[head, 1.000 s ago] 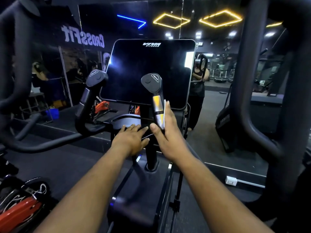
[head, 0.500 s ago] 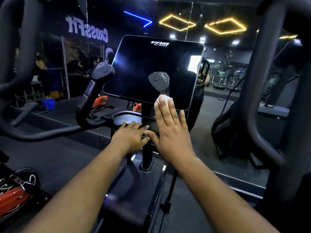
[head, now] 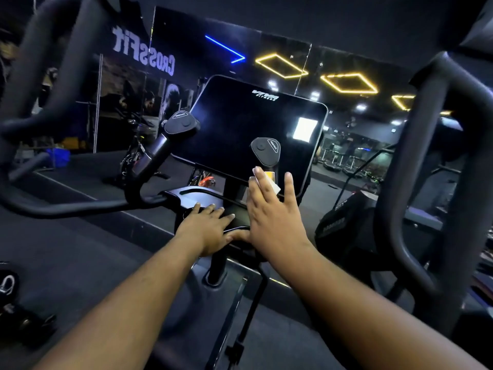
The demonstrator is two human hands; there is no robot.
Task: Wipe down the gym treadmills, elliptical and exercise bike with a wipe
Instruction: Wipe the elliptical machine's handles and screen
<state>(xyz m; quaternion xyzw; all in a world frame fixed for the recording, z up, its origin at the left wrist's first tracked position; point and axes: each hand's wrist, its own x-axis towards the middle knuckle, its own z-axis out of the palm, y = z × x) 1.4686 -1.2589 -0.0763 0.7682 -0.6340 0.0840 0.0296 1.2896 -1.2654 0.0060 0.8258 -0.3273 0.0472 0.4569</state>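
Observation:
I stand at an elliptical with a dark console screen (head: pixel 234 129) and two short inner handles. My right hand (head: pixel 272 217) presses a white wipe (head: pixel 270 181) flat against the shaft of the right inner handle (head: pixel 266 150), fingers straight and spread, just below its triangular cap. My left hand (head: pixel 208 228) lies flat on the black console ledge (head: pixel 186 196) under the screen. The left inner handle (head: pixel 181 124) stands untouched to the upper left.
Thick black swing arms rise at the far left (head: pixel 53 62) and far right (head: pixel 416 182) of the machine. A mirror wall (head: pixel 346 145) behind the console reflects gym lights and other machines. Dark floor (head: pixel 80 249) lies to the left.
My right hand went from gripping the right handle's shaft to a flat palm sliding the wipe up toward its cap. My left hand stayed on the ledge. The view tilted.

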